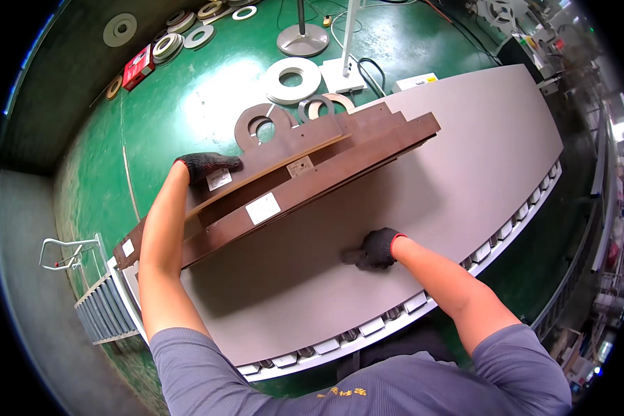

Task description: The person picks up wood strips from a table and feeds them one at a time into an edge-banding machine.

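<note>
My left hand (209, 165), in a black knit glove, rests over the far edge of a brown panel (256, 159), its fingers closed together along that edge. In front of this panel lies another long brown panel (340, 166), with a narrow gap between the two; both carry white labels. Underneath them spreads a wide grey-brown board (492, 145). My right hand (378, 249), gloved the same way, is low over the board's bare face, to the right of the panels. Its fingertips point left and are smeared, so their grip does not show.
The board sits on a roller conveyor (350, 336) with a white frame. Beyond it, rolls of edge banding (292, 81), a round metal base (303, 41) and a white stand (342, 76) stand on the green floor. A red box (139, 67) is by the left wall.
</note>
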A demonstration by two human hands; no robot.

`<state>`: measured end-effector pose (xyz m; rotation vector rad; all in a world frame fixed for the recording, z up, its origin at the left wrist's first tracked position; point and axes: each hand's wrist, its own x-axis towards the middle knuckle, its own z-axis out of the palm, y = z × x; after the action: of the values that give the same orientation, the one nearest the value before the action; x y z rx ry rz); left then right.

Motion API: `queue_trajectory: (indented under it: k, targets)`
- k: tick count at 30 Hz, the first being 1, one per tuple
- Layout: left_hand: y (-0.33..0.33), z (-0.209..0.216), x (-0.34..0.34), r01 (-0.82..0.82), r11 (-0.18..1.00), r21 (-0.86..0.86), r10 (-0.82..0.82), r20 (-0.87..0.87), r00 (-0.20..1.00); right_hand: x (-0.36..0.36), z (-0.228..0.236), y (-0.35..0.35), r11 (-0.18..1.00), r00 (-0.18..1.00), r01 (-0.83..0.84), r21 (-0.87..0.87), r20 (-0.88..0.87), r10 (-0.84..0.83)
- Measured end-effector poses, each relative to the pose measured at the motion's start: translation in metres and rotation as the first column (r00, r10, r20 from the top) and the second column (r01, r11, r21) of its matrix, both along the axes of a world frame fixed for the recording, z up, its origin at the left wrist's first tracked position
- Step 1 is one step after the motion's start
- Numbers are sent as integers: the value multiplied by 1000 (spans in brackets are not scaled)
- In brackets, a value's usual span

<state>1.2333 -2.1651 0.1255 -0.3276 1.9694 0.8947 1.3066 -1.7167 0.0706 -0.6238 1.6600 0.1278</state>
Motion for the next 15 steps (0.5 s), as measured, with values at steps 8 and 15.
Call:
queue_trajectory:
  k: [8,15]
  targets:
    - [3,-22,18,-243,964,107,249,-51,967,0,-10,14,960,983,-145,-240,-142,113]
    - [4,-22,31,-97,995,28,101,-307,946,54,-111,40,51,61,998,-38,780,-623]
